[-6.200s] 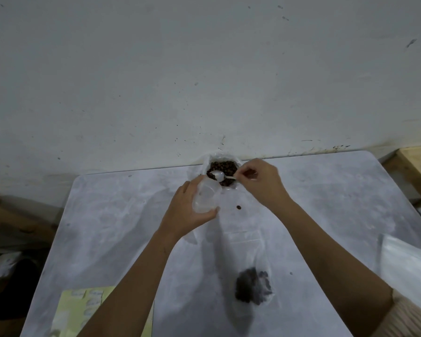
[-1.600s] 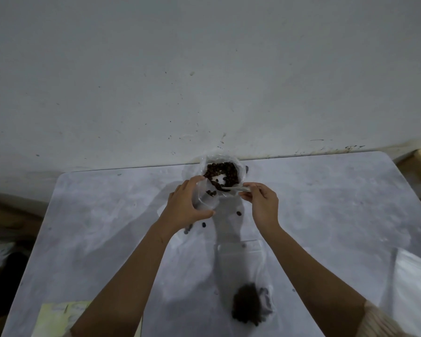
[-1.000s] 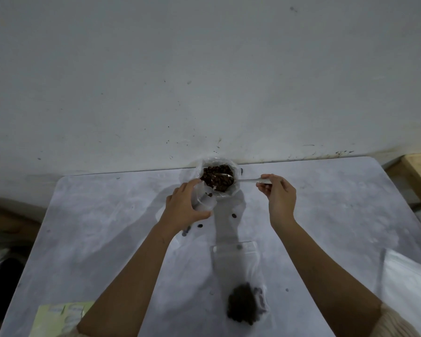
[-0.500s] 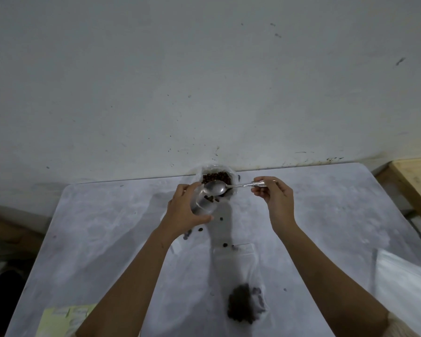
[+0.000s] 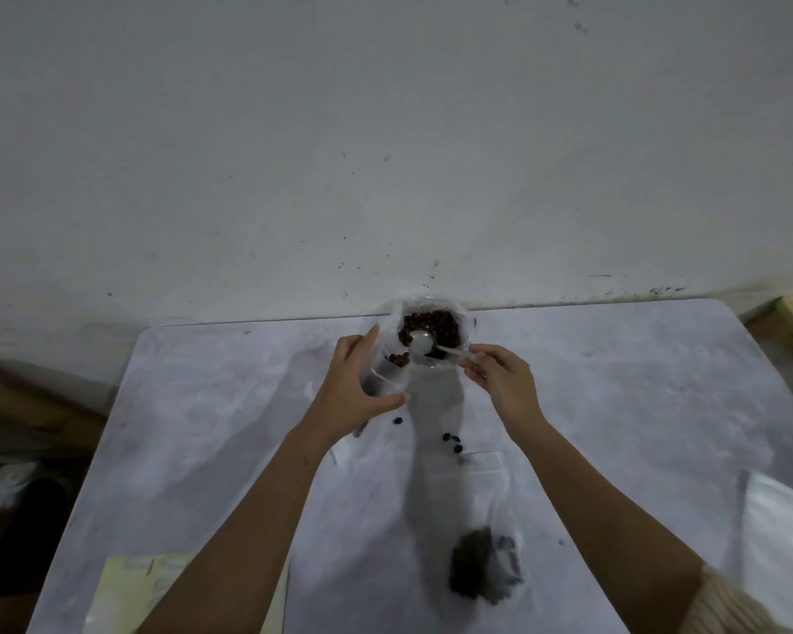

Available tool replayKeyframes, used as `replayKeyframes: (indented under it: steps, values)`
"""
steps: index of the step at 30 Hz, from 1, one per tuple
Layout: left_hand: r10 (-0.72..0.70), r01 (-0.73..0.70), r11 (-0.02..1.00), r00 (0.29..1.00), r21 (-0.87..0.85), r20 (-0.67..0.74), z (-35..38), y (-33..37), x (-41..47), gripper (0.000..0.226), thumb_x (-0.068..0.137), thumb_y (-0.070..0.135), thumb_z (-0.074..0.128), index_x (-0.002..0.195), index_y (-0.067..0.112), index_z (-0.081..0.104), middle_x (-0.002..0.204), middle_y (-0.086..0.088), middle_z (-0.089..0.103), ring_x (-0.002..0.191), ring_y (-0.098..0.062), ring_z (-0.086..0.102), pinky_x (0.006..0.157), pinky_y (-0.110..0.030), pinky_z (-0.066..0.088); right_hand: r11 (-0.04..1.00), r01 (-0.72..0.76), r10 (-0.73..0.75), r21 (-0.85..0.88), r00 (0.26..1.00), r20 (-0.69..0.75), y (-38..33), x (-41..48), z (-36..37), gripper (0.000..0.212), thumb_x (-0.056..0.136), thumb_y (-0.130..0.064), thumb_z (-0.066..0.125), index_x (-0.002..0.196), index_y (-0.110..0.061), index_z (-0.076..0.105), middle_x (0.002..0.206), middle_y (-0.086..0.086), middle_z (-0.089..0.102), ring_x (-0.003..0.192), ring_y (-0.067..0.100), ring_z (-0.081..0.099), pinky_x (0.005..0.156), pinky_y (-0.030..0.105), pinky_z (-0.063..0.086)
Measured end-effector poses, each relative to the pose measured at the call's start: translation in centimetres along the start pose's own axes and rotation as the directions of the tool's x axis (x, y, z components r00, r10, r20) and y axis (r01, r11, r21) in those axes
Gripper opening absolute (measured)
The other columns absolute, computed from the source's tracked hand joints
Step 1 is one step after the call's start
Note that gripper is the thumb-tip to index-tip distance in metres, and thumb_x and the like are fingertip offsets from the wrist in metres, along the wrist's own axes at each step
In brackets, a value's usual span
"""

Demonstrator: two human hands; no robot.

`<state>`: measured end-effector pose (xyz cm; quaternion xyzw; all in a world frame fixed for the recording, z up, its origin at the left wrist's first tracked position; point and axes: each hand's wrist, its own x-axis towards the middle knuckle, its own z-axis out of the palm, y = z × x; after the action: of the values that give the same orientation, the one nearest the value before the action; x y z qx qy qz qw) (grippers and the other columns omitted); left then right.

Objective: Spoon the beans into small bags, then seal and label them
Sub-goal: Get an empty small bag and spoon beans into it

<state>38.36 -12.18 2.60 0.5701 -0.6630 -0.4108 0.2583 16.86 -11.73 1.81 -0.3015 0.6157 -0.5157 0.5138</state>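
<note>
Beans (image 5: 436,323) being bagged at a grey table (image 5: 614,404): a small clear bag (image 5: 383,375) is held up nr the far edge by the left hand (image 5: 355,391), fingers & thumb curled round its sides, mouth open; a few beans are seen inside. A metal spoon (image 5: 422,344) is pinched by its handle btwn thumb & fingertips of the right hand (image 5: 500,382), its bowl poised over the bean tub (image 5: 464,313), just beside the bag's mouth; whether the spoon is loaded cannot be told. Stray beans (image 5: 449,437) are scattered on the table btwn the hands & a filled bag (image 5: 481,560), which is laid flat nearer the camera. A yellow label sheet (image 5: 129,583) is seen at lower left, spare bags (image 5: 779,519) at lower right.

Handling, as judged: bag film is thin, limp & slick, so it is best taken by the sides just below the rim, w/ the mouth propped open; a squeeze lower down would likely collapse it. Beans are light, hard & prone to roll, so the spoon is best tipped well inside the mouth. Sealing & labelling of this bag are not yet done.
</note>
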Motion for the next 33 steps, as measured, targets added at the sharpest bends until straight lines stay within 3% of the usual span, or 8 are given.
replayKeyframes:
  steps: [6,12,16,20,25,29,31,33]
  values:
    - [0.015,-0.016,0.999,1.0,-0.043,-0.021,-0.1,0.1,-0.6,0.092,0.074,0.038,0.077,0.147,0.033,0.022,0.131,0.016,0.026,0.121,0.003,0.029,0.094,-0.016,0.03,0.885,0.099,-0.085,-0.455,0.995,0.051,0.5,0.0,0.0,0.02,0.092,-0.009,0.052,0.104,-0.01,0.068,0.105,0.004,0.066,0.096,0.016,0.061,0.087,0.026,0.048]
    - [0.022,-0.024,0.997,0.999,-0.069,-0.033,-0.1,1.2,-1.1,0.087,0.076,0.039,0.074,0.146,0.034,0.023,0.134,0.013,0.029,0.121,0.002,0.03,0.095,-0.018,0.029,0.775,0.264,-0.282,-0.574,0.958,0.059,-1.2,-0.8,-0.8,0.017,0.09,-0.007,0.055,0.1,-0.007,0.069,0.105,0.008,0.067,0.089,0.011,0.056,0.079,0.019,0.042]
    - [0.059,-0.062,0.992,0.998,-0.112,-0.032,-0.1,2.6,-1.5,0.086,0.075,0.042,0.074,0.145,0.034,0.025,0.132,0.013,0.036,0.124,-0.002,0.037,0.099,-0.022,0.033,0.768,0.396,-0.364,-0.504,0.917,0.164,-2.5,-1.5,0.0,0.015,0.088,-0.005,0.059,0.099,-0.007,0.069,0.102,0.006,0.066,0.09,0.013,0.06,0.078,0.015,0.047]
    - [0.067,-0.061,0.965,0.998,-0.255,0.016,0.1,4.2,-2.3,0.083,0.071,0.054,0.073,0.14,0.041,0.029,0.132,0.021,0.043,0.122,0.005,0.043,0.098,-0.02,0.04,0.853,0.405,-0.298,-0.328,0.896,0.33,-3.3,-2.6,2.2,0.023,0.091,-0.008,0.057,0.113,-0.009,0.065,0.109,0.0,0.065,0.1,0.01,0.062,0.083,0.015,0.048]
    - [0.091,-0.024,0.92,0.984,-0.391,0.156,0.2,5.6,-2.9,0.076,0.089,0.045,0.053,0.146,0.039,0.003,0.131,0.038,0.034,0.118,0.023,0.036,0.1,-0.01,0.032,0.934,0.34,-0.263,-0.108,0.861,0.436,-3.4,-4.1,3.5,0.033,0.099,-0.016,0.043,0.13,-0.012,0.053,0.127,0.001,0.06,0.117,0.008,0.056,0.097,0.019,0.045]
    - [0.058,-0.019,0.937,0.993,-0.349,0.1,0.1,5.8,-3.4,0.053,0.099,0.038,0.032,0.142,0.044,0.002,0.12,0.045,0.027,0.1,0.039,0.029,0.093,0.002,0.026,0.959,0.277,-0.237,-0.053,0.894,0.379,-3.0,-4.7,3.9,0.036,0.097,-0.016,0.048,0.132,-0.017,0.049,0.127,-0.002,0.057,0.117,0.007,0.054,0.095,0.016,0.046]
    - [0.069,-0.071,0.938,0.997,-0.34,-0.018,-0.1,5.8,-3.6,0.045,0.101,0.033,0.029,0.143,0.039,0.013,0.116,0.037,0.04,0.096,0.032,0.04,0.085,0.002,0.033,0.957,0.283,-0.258,-0.058,0.929,0.266,-2.9,-4.8,4.0,0.034,0.094,-0.017,0.053,0.128,-0.019,0.051,0.118,-0.001,0.059,0.109,0.008,0.057,0.09,0.017,0.048]
    - [0.047,-0.117,0.919,0.98,-0.376,-0.191,-0.3,5.3,-3.5,0.043,0.101,0.029,0.035,0.143,0.028,0.029,0.131,0.021,0.048,0.112,0.019,0.046,0.096,-0.008,0.038,0.938,0.338,-0.32,-0.074,0.93,0.18,-2.9,-4.7,4.0,0.03,0.091,-0.016,0.058,0.12,-0.02,0.055,0.102,-0.003,0.06,0.094,0.007,0.059,0.081,0.017,0.049]
